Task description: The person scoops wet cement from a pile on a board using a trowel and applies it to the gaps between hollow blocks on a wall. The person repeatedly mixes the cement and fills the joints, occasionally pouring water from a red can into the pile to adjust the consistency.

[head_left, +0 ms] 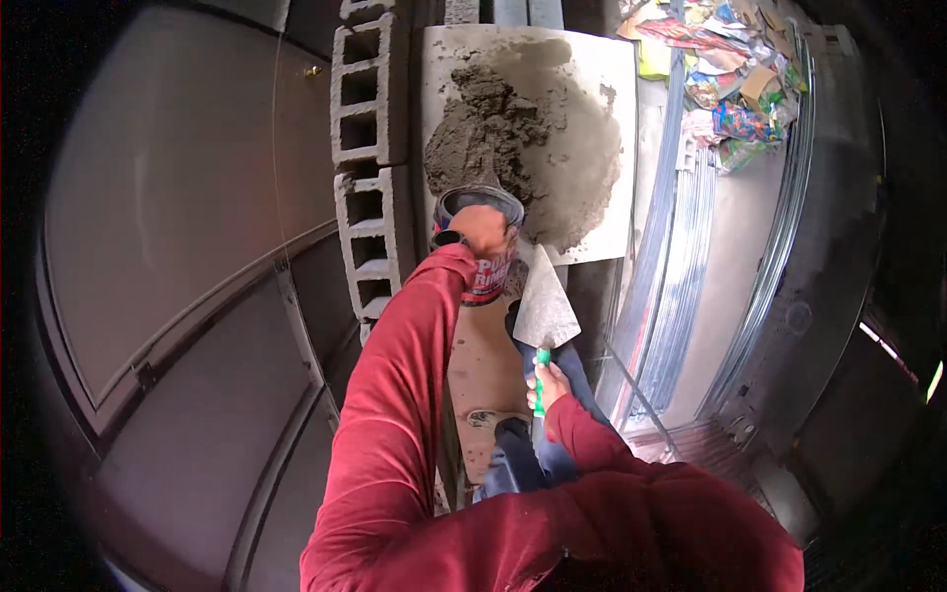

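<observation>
Mortar, grey and wet-looking, lies heaped just beyond the left hand; hollow concrete blocks stand in a row at its left. Pale board bears the heap, smeared thinner toward the right. Risk: spill over the board's near edge, if mortar is dragged hard toward the hands.

Left hand is clamped on the near rim of a dark can with red on its side; the mouth appears to meet the heap. Cannot tell whether the can rests on something or hangs from the grip. Likely fault: can tipping or slipping, caused by the one-sided hold.

Trowel, right of the left hand, points away from the person, tip by the board's near edge. Right hand, apart from the left, is closed round its green handle. Possible fault: blade catching the left fingers, if swung leftward.

Right of the right hand: long metal strips; farther out, crumpled wrappers. Stray scraps could foul the mortar, if kicked or blown across.
</observation>
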`<state>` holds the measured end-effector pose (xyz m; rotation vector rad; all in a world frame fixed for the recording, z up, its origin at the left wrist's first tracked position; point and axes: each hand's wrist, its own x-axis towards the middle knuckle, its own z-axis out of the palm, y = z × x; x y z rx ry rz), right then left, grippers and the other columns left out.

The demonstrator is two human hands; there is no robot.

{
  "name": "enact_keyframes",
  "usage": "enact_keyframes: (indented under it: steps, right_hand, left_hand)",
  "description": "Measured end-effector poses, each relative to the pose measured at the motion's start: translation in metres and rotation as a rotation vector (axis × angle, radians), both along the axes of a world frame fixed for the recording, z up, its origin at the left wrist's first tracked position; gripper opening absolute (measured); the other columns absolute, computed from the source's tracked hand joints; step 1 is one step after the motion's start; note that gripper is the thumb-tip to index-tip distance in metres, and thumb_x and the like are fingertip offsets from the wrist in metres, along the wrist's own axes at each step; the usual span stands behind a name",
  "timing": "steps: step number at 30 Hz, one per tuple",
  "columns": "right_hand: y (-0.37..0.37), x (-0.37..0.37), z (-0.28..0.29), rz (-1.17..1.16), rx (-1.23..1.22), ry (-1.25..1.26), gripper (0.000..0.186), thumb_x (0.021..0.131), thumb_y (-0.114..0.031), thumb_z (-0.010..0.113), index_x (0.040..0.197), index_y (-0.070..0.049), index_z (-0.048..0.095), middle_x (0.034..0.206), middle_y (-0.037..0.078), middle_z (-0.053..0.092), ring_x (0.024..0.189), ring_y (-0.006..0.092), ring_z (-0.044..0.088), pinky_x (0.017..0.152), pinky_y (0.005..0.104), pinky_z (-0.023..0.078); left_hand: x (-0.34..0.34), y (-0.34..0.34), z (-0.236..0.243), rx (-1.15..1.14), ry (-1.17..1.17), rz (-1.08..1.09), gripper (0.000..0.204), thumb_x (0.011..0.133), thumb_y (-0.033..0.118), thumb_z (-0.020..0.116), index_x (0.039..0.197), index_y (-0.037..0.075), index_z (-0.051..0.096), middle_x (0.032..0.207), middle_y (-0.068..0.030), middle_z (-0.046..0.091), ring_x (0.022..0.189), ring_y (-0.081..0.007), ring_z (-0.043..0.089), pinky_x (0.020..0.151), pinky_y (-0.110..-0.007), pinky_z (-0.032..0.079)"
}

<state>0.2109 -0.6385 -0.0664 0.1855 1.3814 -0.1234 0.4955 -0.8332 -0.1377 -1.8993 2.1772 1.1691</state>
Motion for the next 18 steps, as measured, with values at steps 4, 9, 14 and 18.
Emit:
enact_keyframes:
  steps: [4, 9, 14, 18]
  right_hand:
    - [-0.009, 0.006, 0.0, 0.011, -0.014, 0.058, 0.018, 0.092, -0.034, 0.054, 0.108, -0.025, 0.049, 0.071, 0.001, 0.05, 0.049, 0.0166, 0.046, 0.043, 0.0326, 0.038]
    - [-0.017, 0.014, 0.007, -0.054, 0.024, 0.02, 0.019, 0.09, -0.031, 0.058, 0.106, -0.024, 0.05, 0.067, -0.001, 0.05, 0.045, 0.015, 0.046, 0.04, 0.0311, 0.037]
    - [-0.005, 0.009, 0.004, -0.106, 0.039, -0.048, 0.021, 0.089, -0.03, 0.058, 0.108, -0.025, 0.049, 0.068, -0.001, 0.05, 0.045, 0.015, 0.046, 0.039, 0.0324, 0.038]
    - [-0.004, 0.006, 0.01, -0.188, 0.043, -0.032, 0.02, 0.091, -0.025, 0.056, 0.109, -0.021, 0.049, 0.069, 0.001, 0.05, 0.046, 0.0151, 0.047, 0.04, 0.0321, 0.039]
  left_hand:
    - [-0.01, 0.01, -0.003, 0.023, 0.02, 0.082, 0.042, 0.084, 0.044, 0.049, 0.087, 0.004, 0.063, 0.079, -0.0225, 0.063, 0.078, -0.0397, 0.061, 0.07, -0.048, 0.049]
    - [-0.006, 0.023, -0.008, -0.168, -0.077, -0.03, 0.024, 0.076, 0.025, 0.059, 0.092, 0.006, 0.059, 0.09, -0.0123, 0.06, 0.087, -0.032, 0.057, 0.073, -0.044, 0.045]
    - [-0.003, -0.026, 0.018, -0.299, -0.162, -0.048, 0.02, 0.072, 0.015, 0.058, 0.091, 0.008, 0.058, 0.087, -0.0092, 0.057, 0.087, -0.0268, 0.053, 0.072, -0.039, 0.041]
    - [0.008, -0.085, -0.012, -0.43, -0.228, -0.007, 0.02, 0.077, 0.013, 0.049, 0.095, 0.01, 0.059, 0.092, -0.0076, 0.057, 0.089, -0.0271, 0.052, 0.074, -0.039, 0.04]
